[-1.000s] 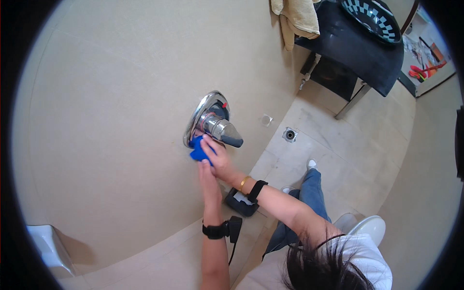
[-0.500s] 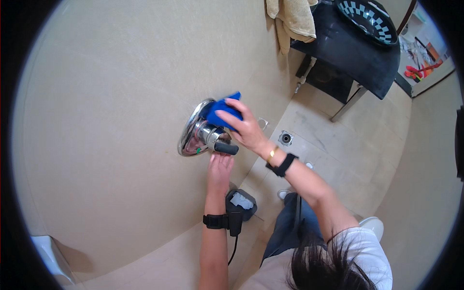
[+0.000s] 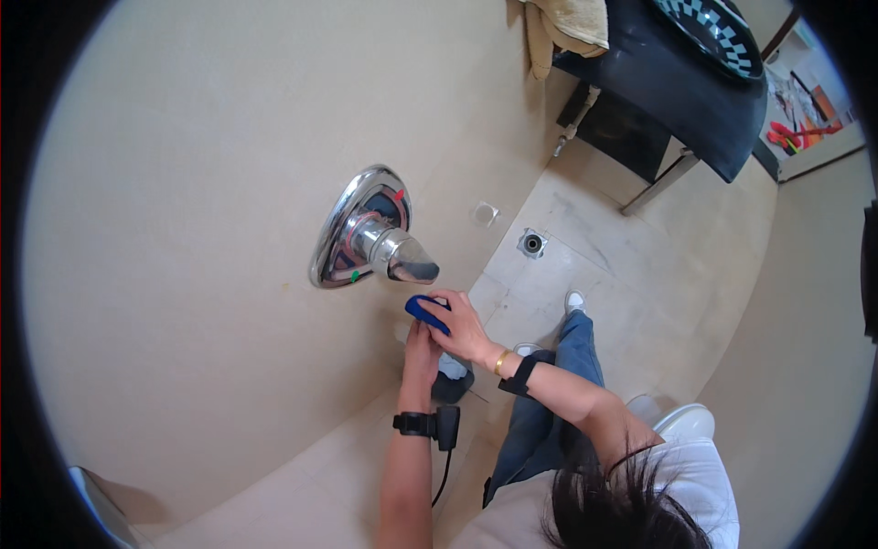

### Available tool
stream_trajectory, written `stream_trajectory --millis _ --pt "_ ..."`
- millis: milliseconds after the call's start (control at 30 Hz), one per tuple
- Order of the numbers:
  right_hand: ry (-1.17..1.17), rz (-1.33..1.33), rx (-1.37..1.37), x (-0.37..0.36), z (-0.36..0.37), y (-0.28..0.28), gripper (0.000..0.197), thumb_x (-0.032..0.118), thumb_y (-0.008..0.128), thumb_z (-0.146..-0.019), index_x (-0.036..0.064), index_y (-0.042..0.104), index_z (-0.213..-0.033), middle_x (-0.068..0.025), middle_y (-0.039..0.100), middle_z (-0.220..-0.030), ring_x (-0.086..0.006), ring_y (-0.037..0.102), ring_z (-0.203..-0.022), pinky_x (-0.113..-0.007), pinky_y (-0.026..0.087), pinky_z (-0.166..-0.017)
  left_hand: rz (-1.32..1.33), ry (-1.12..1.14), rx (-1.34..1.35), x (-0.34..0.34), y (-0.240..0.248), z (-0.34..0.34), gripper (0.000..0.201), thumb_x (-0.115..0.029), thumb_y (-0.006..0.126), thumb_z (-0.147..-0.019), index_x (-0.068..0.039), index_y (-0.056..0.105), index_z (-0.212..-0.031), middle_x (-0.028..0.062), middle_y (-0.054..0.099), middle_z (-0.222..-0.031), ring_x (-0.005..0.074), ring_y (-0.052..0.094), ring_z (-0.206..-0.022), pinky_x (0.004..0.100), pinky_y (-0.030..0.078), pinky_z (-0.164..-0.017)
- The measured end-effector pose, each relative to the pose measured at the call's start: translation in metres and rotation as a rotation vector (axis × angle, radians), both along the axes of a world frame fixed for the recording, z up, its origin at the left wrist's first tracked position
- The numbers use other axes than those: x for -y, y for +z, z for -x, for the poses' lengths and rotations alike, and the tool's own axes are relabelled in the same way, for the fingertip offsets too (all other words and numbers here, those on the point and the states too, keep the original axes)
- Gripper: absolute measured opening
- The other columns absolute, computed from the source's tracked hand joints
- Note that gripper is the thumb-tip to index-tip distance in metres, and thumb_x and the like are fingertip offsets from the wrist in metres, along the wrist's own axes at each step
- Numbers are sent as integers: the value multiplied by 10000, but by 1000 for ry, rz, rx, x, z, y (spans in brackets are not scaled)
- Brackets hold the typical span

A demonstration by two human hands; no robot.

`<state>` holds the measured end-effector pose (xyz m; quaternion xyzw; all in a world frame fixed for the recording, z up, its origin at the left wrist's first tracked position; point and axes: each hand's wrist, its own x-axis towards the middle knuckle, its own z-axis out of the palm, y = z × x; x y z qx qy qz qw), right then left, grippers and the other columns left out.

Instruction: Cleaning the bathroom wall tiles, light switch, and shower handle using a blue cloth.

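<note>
A folded blue cloth [image 3: 426, 313] is between my hands, just below the lever of a chrome shower valve [image 3: 366, 240] on the wall. My right hand [image 3: 465, 328] is closed on the cloth from the right, fingers over its top. From below, my left hand [image 3: 422, 359] reaches up, its fingers closed against the cloth's lower edge and partly hidden by the right hand. The valve has an oval chrome plate with a red mark and a green mark, and its lever [image 3: 416, 265] sticks out toward me. Neither hand touches the valve.
A dark bin [image 3: 453, 384] stands on the floor behind my hands. At the upper right are a black counter [image 3: 658, 91] with a patterned basin [image 3: 718, 35] and a hanging beige towel [image 3: 572, 26]. A floor drain [image 3: 531, 243] and a white toilet [image 3: 686, 423] lie to the right.
My right hand has drawn the blue cloth off the valve plate, down to my left hand. My left hand has moved down from under the lever. The view has shifted slightly.
</note>
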<state>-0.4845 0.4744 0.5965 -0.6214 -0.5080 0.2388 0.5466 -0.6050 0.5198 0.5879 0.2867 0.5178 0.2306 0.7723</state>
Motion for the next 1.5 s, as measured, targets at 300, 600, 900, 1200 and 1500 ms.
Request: stream_trajectory --millis 300,600,900,1200,1500 --pt "38 -127 431 -6 -16 4 381 85 597 -671 106 595 -1051 -60 522 -1024 -234 485 -849 -353 404 -729 -657 238 -638 14 31 -4 267 -181 478 -895 -3 458 -1093 65 539 -950 135 492 -879 270 401 -774" --pt "349 -399 614 -48 -9 -8 477 121 575 -714 118 494 -1184 -59 467 -1183 -200 459 -1082 -324 436 -781 -857 489 -536 1 59 -7 232 -125 478 -880 -2 440 -1073 68 513 -968 140 483 -871 259 389 -785" --pt "615 -510 801 -91 -17 -68 457 182 489 -780 134 434 -1232 -20 386 -1300 -190 340 -1217 -327 313 -1010 -1056 854 -1186 26 28 -36 205 -60 486 -838 -34 434 -1034 106 462 -1008 243 459 -957 359 364 -846" --pt "728 -831 700 -128 -54 -68 481 120 478 -803 243 429 -1265 28 424 -1294 -166 412 -1172 -303 319 -1000 -1751 -72 -1698 -23 -53 7 562 -314 475 -854 -31 306 -1309 236 214 -1361 423 175 -1264 545 183 -987" --pt "353 -1143 892 -132 -56 -82 444 150 470 -769 52 471 -1202 -48 428 -1294 -160 421 -1173 -330 188 -1057 -2069 599 -1738 -76 -90 -6 554 -398 289 -920 -75 217 -1364 203 141 -1412 380 62 -1314 523 58 -1029"
